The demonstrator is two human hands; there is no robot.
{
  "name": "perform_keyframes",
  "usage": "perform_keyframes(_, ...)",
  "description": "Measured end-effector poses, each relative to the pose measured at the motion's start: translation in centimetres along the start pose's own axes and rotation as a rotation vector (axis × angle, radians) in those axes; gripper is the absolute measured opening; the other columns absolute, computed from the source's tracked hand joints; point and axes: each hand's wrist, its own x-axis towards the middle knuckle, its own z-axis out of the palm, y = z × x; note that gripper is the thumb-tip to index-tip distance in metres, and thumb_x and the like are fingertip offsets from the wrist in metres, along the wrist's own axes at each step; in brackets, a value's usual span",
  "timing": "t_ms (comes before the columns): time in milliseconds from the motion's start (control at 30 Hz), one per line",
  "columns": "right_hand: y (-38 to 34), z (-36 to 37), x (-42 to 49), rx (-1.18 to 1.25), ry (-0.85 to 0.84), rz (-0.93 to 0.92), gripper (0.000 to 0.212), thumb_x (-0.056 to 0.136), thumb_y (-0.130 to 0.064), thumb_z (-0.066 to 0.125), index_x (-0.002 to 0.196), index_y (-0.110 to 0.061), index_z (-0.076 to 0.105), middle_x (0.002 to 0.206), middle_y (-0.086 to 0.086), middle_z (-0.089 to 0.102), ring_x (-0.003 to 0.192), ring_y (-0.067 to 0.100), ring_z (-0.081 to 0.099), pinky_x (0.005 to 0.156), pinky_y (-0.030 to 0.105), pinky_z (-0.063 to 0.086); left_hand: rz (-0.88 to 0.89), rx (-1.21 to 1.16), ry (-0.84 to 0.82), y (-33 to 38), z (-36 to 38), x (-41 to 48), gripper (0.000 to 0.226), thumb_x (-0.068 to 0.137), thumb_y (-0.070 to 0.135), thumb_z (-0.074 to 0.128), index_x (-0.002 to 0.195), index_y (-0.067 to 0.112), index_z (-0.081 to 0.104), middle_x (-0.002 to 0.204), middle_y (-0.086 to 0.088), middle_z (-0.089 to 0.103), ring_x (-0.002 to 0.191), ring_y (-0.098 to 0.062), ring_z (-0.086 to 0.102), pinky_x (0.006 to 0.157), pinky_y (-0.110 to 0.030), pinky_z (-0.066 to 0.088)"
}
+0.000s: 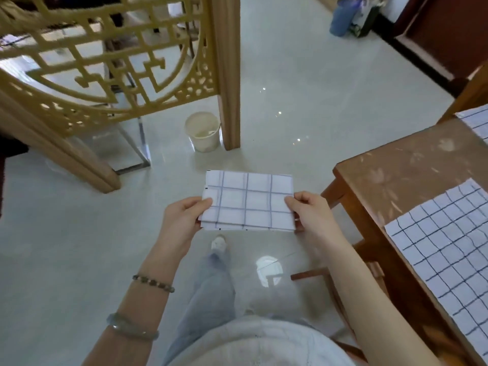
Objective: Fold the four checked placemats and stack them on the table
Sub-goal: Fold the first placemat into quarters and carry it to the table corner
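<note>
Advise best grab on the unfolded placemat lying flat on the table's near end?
Pinch the unfolded placemat at its corner nearest the table rim, from the person's side. It lies flat, so only edges offer purchase, and that corner sits by the rim. Left hand and right hand hold the folded placemat.

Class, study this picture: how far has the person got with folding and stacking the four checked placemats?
Done: the held placemat looks folded into a layered rectangle. In hand: the left hand and right hand pinch its ends, over the floor beside the table. Left: setting it down, then folding the flat placemat on the table and the far placemat beyond it. No stack shows; a fourth is out of view.
</note>
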Motion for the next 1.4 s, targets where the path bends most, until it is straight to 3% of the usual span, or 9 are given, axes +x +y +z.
perform_keyframes(233, -5.5, 2.1, 8.8, 0.07, 0.268, 0.004, 0.018, 0.092, -0.012, 0.058, 0.078, -0.002, 0.056, 0.072, 0.015, 0.05, 0.067, 0.025, 0.048, 0.056, 0.033, 0.038, 0.023, 0.137, -0.253, 9.8, 4.0, 12.3, 0.014, 0.093, -0.001, 0.055, 0.08, -0.003, 0.062, 0.043, 0.008, 0.056, 0.033, 0.0, 0.047, 0.036, -0.008, 0.036)
perform_keyframes(333, -8.0, 2.7, 11.8, 0.158, 0.355, 0.022, 0.018, 0.092, -0.012, 0.058, 0.078, -0.002, 0.056, 0.072, 0.014, 0.05, 0.066, 0.024, 0.048, 0.058, 0.033, 0.038, 0.032, 0.201, -0.347, 14.0, 5.6, 17.3, 0.012, 0.092, 0.003, 0.058, 0.084, -0.001, 0.067, 0.055, 0.004, 0.065, 0.043, -0.002, 0.057, 0.043, -0.01, 0.043)
perform_keyframes(467, -10.2, 2.3, 14.5, 0.22, 0.457, 0.054, 0.016, 0.093, -0.011, 0.056, 0.082, 0.001, 0.057, 0.069, 0.013, 0.05, 0.054, 0.017, 0.051, 0.043, 0.019, 0.042, 0.01, 0.289, -0.454, 17.0, 8.6, 22.5, 0.011, 0.091, 0.006, 0.06, 0.087, 0.001, 0.069, 0.058, 0.006, 0.068, 0.049, -0.002, 0.06, 0.047, -0.011, 0.045)
perform_keyframes(567, -11.1, 1.0, 16.5, 0.279, 0.514, 0.073, 0.018, 0.094, -0.012, 0.055, 0.081, 0.001, 0.057, 0.067, 0.012, 0.051, 0.053, 0.016, 0.054, 0.039, 0.02, 0.043, -0.008, 0.336, -0.541, 18.4, 11.5, 25.4, 0.011, 0.091, 0.007, 0.061, 0.086, 0.002, 0.07, 0.064, 0.004, 0.071, 0.056, -0.006, 0.064, 0.05, -0.012, 0.048)
perform_keyframes(867, -11.8, -6.2, 24.4, 0.417, 0.718, 0.121, 0.016, 0.093, -0.011, 0.055, 0.078, -0.005, 0.059, 0.075, 0.013, 0.054, 0.069, 0.022, 0.051, 0.055, 0.027, 0.039, -0.046, 0.452, -0.706, 20.1, 23.8, 32.8, 0.01, 0.091, 0.003, 0.061, 0.082, 0.003, 0.065, 0.052, 0.008, 0.063, 0.044, 0.0, 0.057, 0.043, -0.011, 0.043)
perform_keyframes(1033, -13.1, -12.2, 29.7, 0.447, 0.794, 0.107, 0.024, 0.092, -0.011, 0.057, 0.068, -0.012, 0.057, 0.065, 0.006, 0.051, 0.061, 0.018, 0.046, 0.053, 0.027, 0.033, -0.038, 0.546, -0.771, 21.9, 32.5, 37.0, 0.016, 0.09, 0.005, 0.063, 0.074, 0.008, 0.065, 0.054, 0.007, 0.064, 0.048, -0.003, 0.059, 0.046, -0.012, 0.045)
perform_keyframes(1167, -14.8, -17.8, 32.3, 0.441, 0.844, 0.061, 0.026, 0.093, -0.013, 0.055, 0.067, -0.011, 0.055, 0.06, 0.001, 0.05, 0.057, 0.013, 0.044, 0.053, 0.025, 0.032, 0.023, 0.593, -0.835, 23.7, 39.8, 38.9, 0.011, 0.089, 0.007, 0.064, 0.08, 0.003, 0.069, 0.06, 0.006, 0.067, 0.056, -0.005, 0.063, 0.052, -0.013, 0.048)
perform_keyframes(1300, -15.6, -22.3, 33.9, 0.444, 0.911, 0.071, 0.029, 0.093, -0.016, 0.056, 0.064, -0.016, 0.057, 0.052, -0.011, 0.051, 0.048, 0.005, 0.044, 0.051, 0.021, 0.03, 0.028, 0.618, -0.899, 24.3, 45.9, 39.9, 0.011, 0.089, 0.006, 0.063, 0.079, 0.005, 0.068, 0.055, 0.009, 0.064, 0.051, -0.002, 0.06, 0.049, -0.012, 0.046)
perform_keyframes(1400, -15.7, -25.1, 34.5, 0.431, 0.974, 0.08, 0.024, 0.091, -0.02, 0.059, 0.068, -0.014, 0.062, 0.061, -0.004, 0.059, 0.058, 0.01, 0.053, 0.058, 0.024, 0.038, -0.001, 0.635, -0.954, 24.1, 49.6, 40.4, 0.011, 0.089, 0.005, 0.063, 0.081, 0.002, 0.069, 0.061, 0.003, 0.068, 0.056, -0.005, 0.064, 0.053, -0.014, 0.049)
